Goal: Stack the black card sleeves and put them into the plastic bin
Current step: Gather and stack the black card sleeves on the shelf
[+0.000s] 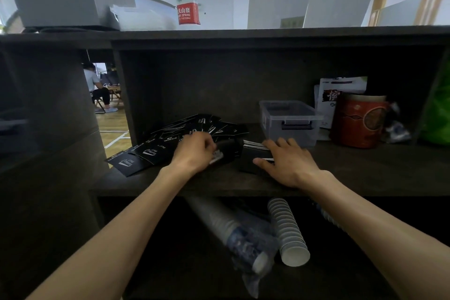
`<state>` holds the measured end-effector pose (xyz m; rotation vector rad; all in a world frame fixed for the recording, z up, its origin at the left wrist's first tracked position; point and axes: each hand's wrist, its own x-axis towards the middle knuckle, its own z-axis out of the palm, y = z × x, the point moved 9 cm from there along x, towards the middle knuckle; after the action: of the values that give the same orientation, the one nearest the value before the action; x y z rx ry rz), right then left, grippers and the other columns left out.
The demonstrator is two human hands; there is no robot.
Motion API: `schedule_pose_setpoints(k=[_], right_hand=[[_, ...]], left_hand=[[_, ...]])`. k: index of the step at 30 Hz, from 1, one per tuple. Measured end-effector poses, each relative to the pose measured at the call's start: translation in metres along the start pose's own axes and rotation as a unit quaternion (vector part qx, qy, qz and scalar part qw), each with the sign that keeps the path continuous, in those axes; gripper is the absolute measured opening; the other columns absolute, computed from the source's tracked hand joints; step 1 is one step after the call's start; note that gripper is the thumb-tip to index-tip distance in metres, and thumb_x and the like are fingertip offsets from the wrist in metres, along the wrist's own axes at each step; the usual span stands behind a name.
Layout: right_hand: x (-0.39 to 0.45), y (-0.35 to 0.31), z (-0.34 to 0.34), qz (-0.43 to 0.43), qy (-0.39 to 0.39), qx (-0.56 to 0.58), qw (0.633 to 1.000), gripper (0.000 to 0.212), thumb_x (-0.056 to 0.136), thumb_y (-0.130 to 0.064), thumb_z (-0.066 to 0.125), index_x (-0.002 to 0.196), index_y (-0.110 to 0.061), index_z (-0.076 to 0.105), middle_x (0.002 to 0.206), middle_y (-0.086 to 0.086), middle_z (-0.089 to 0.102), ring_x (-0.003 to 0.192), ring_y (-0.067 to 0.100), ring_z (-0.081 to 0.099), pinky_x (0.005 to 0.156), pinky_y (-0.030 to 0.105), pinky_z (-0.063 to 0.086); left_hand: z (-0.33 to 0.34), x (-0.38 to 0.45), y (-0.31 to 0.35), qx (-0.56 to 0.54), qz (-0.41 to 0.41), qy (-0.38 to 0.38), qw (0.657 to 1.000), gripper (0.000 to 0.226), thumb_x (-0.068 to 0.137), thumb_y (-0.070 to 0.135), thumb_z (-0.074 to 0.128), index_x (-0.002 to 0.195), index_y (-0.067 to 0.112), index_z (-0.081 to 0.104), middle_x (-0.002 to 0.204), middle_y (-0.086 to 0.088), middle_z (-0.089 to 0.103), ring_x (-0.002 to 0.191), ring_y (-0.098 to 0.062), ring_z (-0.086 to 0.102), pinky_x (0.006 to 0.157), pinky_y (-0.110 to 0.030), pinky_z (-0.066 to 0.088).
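While the right hand (288, 163) clasps the stack (255, 157), the left hand (197, 151) pinches 1 sleeve (220, 151) just left of it; the loose sleeves (170, 141) fan far-left, and the plastic bin (289, 120) sits far-right.

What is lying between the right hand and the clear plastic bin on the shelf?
Nothing. In the head view, only bare dark shelf separates the right hand from the plastic bin behind it. The hand holds the sleeve stack.
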<state>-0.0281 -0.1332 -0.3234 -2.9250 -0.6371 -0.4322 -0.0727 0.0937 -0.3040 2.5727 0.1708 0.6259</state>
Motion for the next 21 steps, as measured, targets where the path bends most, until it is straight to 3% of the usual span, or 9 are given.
schedule_pose_setpoints(k=[2, 5, 8, 11, 13, 17, 21], right_hand=[[0.001, 0.000, 0.001, 0.001, -0.004, 0.003, 1.000, 0.070, 0.089, -0.075, 0.035, 0.145, -0.034, 0.031, 0.140, 0.004, 0.045, 0.130, 0.027, 0.037, 0.099, 0.051, 0.042], [0.002, -0.001, 0.000, 0.002, -0.004, 0.003, 1.000, 0.070, 0.089, -0.075, 0.036, 0.145, -0.033, 0.031, 0.142, 0.004, 0.044, 0.132, 0.028, 0.037, 0.100, 0.051, 0.042], [0.002, -0.001, 0.000, 0.004, -0.007, 0.006, 1.000, 0.069, 0.089, -0.073, 0.037, 0.145, -0.034, 0.032, 0.141, 0.003, 0.043, 0.132, 0.028, 0.036, 0.100, 0.051, 0.041], [0.002, 0.001, 0.001, 0.000, -0.029, 0.020, 0.999, 0.071, 0.086, -0.069, 0.043, 0.146, -0.034, 0.029, 0.141, 0.002, 0.042, 0.132, 0.027, 0.034, 0.101, 0.052, 0.039], [0.003, 0.002, 0.003, -0.002, -0.050, 0.028, 0.998, 0.078, 0.079, -0.068, 0.046, 0.147, -0.035, 0.026, 0.142, 0.001, 0.041, 0.132, 0.026, 0.033, 0.102, 0.050, 0.038], [0.004, 0.002, 0.003, -0.006, -0.066, 0.039, 0.997, 0.085, 0.069, -0.073, 0.047, 0.144, -0.038, 0.028, 0.135, -0.001, 0.045, 0.126, 0.024, 0.037, 0.094, 0.046, 0.038], [0.007, 0.003, 0.003, -0.005, -0.046, 0.045, 0.998, 0.084, 0.069, -0.080, 0.044, 0.142, -0.040, 0.032, 0.132, -0.002, 0.049, 0.122, 0.023, 0.040, 0.091, 0.045, 0.040]], left_hand=[[-0.015, 0.001, -0.006, -0.104, -0.018, 0.050, 0.993, 0.010, 0.094, 0.019, 0.059, 0.097, 0.028, 0.059, 0.089, 0.007, 0.065, 0.088, -0.016, 0.064, 0.067, -0.028, 0.050], [-0.015, -0.008, -0.001, -0.314, 0.002, 0.036, 0.949, 0.050, 0.089, 0.009, 0.067, 0.125, 0.034, 0.042, 0.094, 0.006, 0.067, 0.088, -0.012, 0.069, 0.065, -0.020, 0.055], [0.002, -0.016, 0.013, -0.357, 0.048, 0.006, 0.933, 0.083, 0.087, 0.002, 0.067, 0.147, 0.038, 0.022, 0.098, 0.003, 0.068, 0.081, -0.011, 0.072, 0.071, -0.020, 0.057], [0.008, -0.019, 0.014, -0.302, 0.042, 0.058, 0.951, 0.080, 0.087, 0.002, 0.066, 0.146, 0.035, 0.024, 0.100, 0.010, 0.066, 0.076, 0.000, 0.069, 0.064, -0.009, 0.051], [0.005, -0.025, 0.014, -0.272, 0.022, 0.113, 0.955, 0.066, 0.085, 0.008, 0.070, 0.135, 0.029, 0.032, 0.094, 0.008, 0.066, 0.072, 0.001, 0.067, 0.065, -0.013, 0.051], [0.025, -0.037, 0.028, -0.165, -0.012, 0.112, 0.980, 0.055, 0.081, 0.036, 0.077, 0.121, 0.017, 0.044, 0.108, -0.004, 0.064, 0.095, -0.021, 0.066, 0.086, -0.040, 0.053], [0.037, -0.046, 0.051, 0.040, 0.001, 0.092, 0.995, 0.054, 0.082, 0.059, 0.066, 0.112, 0.014, 0.058, 0.112, -0.008, 0.061, 0.100, -0.029, 0.062, 0.085, -0.039, 0.048]])
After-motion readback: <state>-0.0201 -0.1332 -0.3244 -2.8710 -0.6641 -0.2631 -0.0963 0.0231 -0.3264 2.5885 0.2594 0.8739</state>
